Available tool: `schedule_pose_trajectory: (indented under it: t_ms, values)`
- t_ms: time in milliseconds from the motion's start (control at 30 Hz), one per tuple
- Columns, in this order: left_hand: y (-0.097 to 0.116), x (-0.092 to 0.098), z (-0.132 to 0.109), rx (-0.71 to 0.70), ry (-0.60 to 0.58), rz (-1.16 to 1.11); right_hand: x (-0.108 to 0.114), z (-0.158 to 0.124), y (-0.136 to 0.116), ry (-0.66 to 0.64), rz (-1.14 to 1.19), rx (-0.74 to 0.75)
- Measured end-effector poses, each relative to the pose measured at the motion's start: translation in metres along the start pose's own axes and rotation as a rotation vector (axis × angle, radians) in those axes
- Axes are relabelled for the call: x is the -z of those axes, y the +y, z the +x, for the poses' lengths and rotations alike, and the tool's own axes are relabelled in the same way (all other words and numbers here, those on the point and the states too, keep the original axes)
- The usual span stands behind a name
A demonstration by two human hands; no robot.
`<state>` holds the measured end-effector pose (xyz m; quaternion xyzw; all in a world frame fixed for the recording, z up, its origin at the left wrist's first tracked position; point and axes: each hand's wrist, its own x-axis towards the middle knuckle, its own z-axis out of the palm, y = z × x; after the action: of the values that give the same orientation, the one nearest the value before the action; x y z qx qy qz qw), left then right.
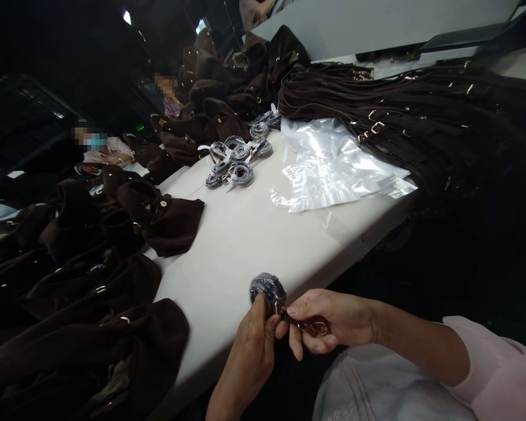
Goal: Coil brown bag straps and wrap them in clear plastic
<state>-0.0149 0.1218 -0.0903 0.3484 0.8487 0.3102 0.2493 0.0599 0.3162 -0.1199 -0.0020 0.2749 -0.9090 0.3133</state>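
Observation:
A dark bag strap [266,287], coiled and wrapped in clear plastic, is held at the near edge of the table. My left hand [255,339] grips the coil from below, fingers closed on it. My right hand [328,318] pinches the strap's loose end, where a gold-coloured clasp [318,328] lies across the fingers. Both hands are close together, almost touching. Further up the table lie several similar wrapped coils [240,174] with white tags. Beside them is a pile of clear plastic bags [333,166].
Long dark straps [333,96] with gold buckles are heaped at the table's [228,245] back right. Dark brown bags [166,219] with gold fittings crowd the left side and back. Two people sit beyond the bags; part of another person shows at the top.

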Motion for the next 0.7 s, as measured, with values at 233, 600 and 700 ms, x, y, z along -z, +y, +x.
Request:
schedule_pose_trajectory:
  t_ms: [233,600,700]
  values:
    - [0.006,0.003,-0.004,-0.075,-0.071,0.072,0.018,-0.003,0.001,0.009,0.186,-0.144]
    - [-0.018,-0.01,0.011,-0.24,0.192,0.237,0.018,-0.022,-0.009,0.005,0.331,-0.092]
    - [-0.04,-0.019,0.02,-0.304,0.356,0.284,0.019,-0.018,-0.015,0.039,0.279,-0.105]
